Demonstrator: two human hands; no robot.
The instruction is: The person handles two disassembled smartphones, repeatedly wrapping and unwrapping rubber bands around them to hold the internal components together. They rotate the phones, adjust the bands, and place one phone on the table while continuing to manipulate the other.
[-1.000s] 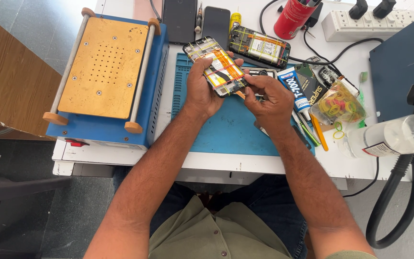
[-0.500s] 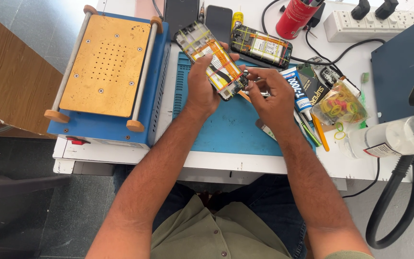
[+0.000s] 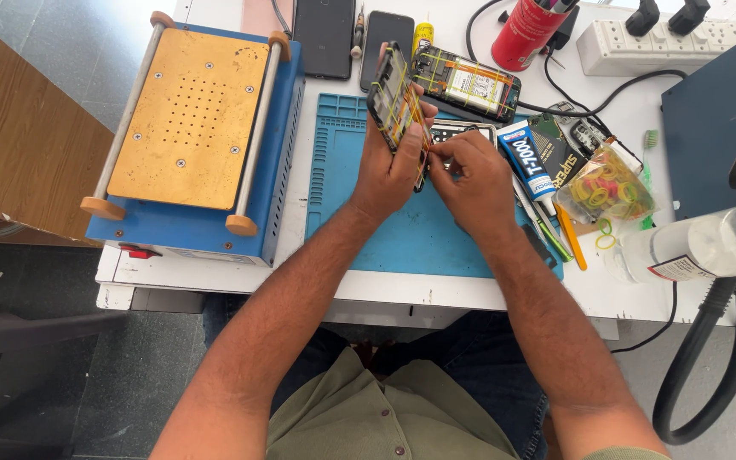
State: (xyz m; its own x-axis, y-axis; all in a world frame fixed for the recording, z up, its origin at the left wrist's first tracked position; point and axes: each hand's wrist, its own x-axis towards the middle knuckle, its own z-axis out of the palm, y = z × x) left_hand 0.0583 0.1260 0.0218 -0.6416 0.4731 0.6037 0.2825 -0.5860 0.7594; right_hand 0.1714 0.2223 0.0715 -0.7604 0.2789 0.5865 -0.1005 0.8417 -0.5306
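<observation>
Gripping an opened phone (image 3: pixel 396 98) bound with yellow rubber bands, the left hand (image 3: pixel 389 166) is holding it tilted on edge above the blue work mat (image 3: pixel 359 230). The right hand (image 3: pixel 470 175) is pinching at the phone's lower edge, fingers closed there; what they are pinching is too small to tell. A second banded phone (image 3: pixel 468 85) is lying just behind, a glue tube (image 3: pixel 526 162) and a bag of rubber bands (image 3: pixel 611 183) beside the right hand. A blue heating plate (image 3: pixel 193 128) is occupying the surface's left side.
</observation>
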